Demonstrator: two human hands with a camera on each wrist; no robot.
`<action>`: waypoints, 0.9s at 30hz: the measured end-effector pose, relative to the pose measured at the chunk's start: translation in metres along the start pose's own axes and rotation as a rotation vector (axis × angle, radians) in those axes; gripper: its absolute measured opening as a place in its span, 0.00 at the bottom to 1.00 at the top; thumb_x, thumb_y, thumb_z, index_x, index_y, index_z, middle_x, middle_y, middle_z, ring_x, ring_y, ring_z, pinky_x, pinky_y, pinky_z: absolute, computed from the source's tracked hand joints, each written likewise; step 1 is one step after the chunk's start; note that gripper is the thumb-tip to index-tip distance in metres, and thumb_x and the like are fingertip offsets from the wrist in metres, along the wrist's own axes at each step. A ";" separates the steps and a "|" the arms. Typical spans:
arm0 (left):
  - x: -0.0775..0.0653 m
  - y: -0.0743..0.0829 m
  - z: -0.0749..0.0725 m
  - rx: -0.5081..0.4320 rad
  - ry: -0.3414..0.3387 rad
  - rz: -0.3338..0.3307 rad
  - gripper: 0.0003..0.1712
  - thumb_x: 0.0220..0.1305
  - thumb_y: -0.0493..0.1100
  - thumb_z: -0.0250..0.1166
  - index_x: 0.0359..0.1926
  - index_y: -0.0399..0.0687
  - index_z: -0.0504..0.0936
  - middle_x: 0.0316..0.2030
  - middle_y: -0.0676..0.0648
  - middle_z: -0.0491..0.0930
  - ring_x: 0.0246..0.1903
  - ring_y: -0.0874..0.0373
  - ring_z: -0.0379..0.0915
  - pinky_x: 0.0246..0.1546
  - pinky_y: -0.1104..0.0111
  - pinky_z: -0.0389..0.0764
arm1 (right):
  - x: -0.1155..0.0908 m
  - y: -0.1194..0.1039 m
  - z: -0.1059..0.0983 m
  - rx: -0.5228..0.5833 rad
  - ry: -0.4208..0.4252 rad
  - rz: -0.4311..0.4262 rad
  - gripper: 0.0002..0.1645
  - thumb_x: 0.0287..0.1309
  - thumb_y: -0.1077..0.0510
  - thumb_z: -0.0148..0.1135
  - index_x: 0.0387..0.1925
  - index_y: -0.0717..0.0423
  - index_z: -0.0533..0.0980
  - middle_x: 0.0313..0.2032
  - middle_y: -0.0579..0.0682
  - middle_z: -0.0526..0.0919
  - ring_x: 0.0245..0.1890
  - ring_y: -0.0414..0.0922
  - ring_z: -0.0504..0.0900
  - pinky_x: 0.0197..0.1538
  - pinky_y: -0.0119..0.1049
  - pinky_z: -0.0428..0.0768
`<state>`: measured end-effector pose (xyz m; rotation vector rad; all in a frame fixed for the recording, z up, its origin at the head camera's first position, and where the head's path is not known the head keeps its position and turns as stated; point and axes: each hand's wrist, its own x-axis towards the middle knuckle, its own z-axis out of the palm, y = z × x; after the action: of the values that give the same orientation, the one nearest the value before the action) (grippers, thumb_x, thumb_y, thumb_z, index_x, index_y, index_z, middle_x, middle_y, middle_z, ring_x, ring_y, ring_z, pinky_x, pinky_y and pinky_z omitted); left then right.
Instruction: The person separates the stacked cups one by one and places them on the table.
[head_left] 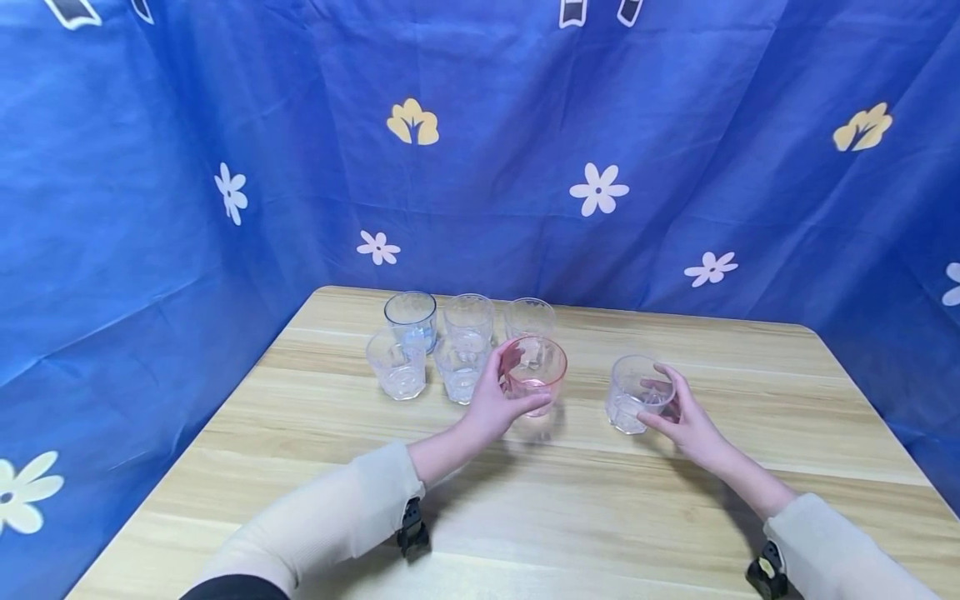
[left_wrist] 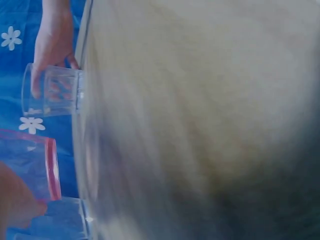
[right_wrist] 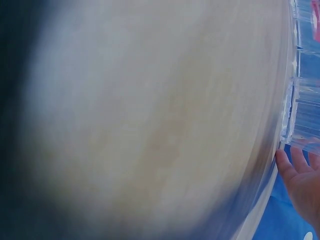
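My left hand (head_left: pixel 493 404) grips a pink-tinted drinking glass (head_left: pixel 549 375) from its left side, the thumb across the front. In the left wrist view, a gap shows between this pink glass (left_wrist: pixel 30 157) and the tabletop. To the right, my right hand (head_left: pixel 688 421) holds a clear glass (head_left: pixel 624 398), fingers behind it and thumb in front. That glass stands upright on the wooden table; its base (right_wrist: pixel 289 112) meets the surface in the right wrist view. Beside the left hand is another clear glass (head_left: pixel 453 375), partly behind it.
Several more glasses stand at the back left: a blue-tinted one (head_left: pixel 411 315), and clear ones at the back middle (head_left: pixel 468 317), back right (head_left: pixel 529 312) and front left (head_left: pixel 397 367). A blue flowered cloth (head_left: pixel 487 183) hangs behind the wooden table (head_left: pixel 585 517).
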<state>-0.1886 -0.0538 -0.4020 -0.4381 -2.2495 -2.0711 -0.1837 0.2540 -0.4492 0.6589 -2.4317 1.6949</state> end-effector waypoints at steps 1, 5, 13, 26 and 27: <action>0.000 -0.002 0.000 -0.005 0.003 0.002 0.50 0.48 0.32 0.75 0.69 0.38 0.58 0.66 0.35 0.64 0.67 0.41 0.56 0.67 0.50 0.57 | 0.000 0.000 0.000 0.001 -0.001 0.001 0.46 0.57 0.76 0.60 0.70 0.68 0.46 0.59 0.77 0.66 0.54 0.69 0.69 0.49 0.23 0.76; 0.000 -0.009 0.001 -0.053 -0.002 0.012 0.49 0.49 0.29 0.74 0.69 0.34 0.55 0.67 0.32 0.60 0.68 0.38 0.52 0.69 0.51 0.55 | 0.000 0.000 0.000 0.000 0.001 0.005 0.46 0.57 0.76 0.60 0.70 0.68 0.46 0.59 0.77 0.65 0.54 0.70 0.69 0.49 0.23 0.76; 0.004 -0.020 0.008 -0.128 -0.008 -0.037 0.51 0.49 0.23 0.69 0.68 0.30 0.48 0.70 0.28 0.49 0.70 0.37 0.45 0.68 0.51 0.54 | -0.001 -0.001 0.000 0.005 0.001 0.009 0.45 0.57 0.75 0.60 0.69 0.69 0.46 0.59 0.78 0.65 0.55 0.68 0.70 0.49 0.23 0.76; 0.012 -0.022 0.017 -0.069 0.084 -0.052 0.53 0.50 0.25 0.70 0.71 0.36 0.47 0.69 0.29 0.53 0.64 0.32 0.57 0.58 0.54 0.72 | 0.000 0.000 0.000 0.016 0.001 0.010 0.46 0.57 0.76 0.60 0.70 0.68 0.46 0.59 0.77 0.65 0.55 0.72 0.68 0.49 0.23 0.76; 0.012 -0.021 0.018 -0.059 0.093 -0.059 0.53 0.50 0.26 0.71 0.71 0.37 0.48 0.69 0.30 0.54 0.65 0.33 0.55 0.59 0.54 0.71 | 0.000 0.000 0.001 0.017 0.001 0.010 0.46 0.56 0.76 0.60 0.70 0.68 0.46 0.59 0.77 0.65 0.55 0.72 0.67 0.49 0.23 0.76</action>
<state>-0.2028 -0.0356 -0.4218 -0.2761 -2.1800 -2.1426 -0.1836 0.2537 -0.4497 0.6489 -2.4272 1.7211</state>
